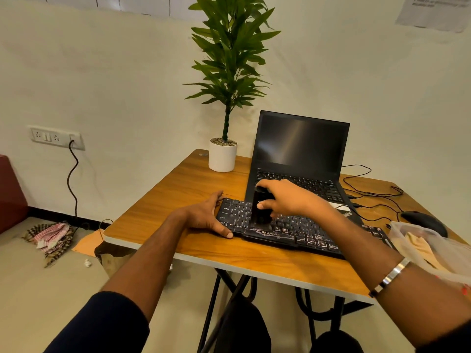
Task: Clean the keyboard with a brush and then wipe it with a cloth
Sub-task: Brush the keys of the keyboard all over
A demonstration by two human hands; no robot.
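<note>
Black brush (pixel 260 208) gripped in right hand (pixel 288 200) sweeps keyboard (pixel 288 231); left hand (pixel 206 216), fingers spread, steadies its 9 o'clock end; wiping remains.

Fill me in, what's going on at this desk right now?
A person is brushing the keyboard on the table. The right hand grips a black brush upright, its lower end down on the keys left of the middle. The left hand rests on the keyboard's left end, thumb along its front edge, steadying it. A cloth lies in a clear bag at the right edge, untouched. The laptop behind is open, screen dark.
</note>
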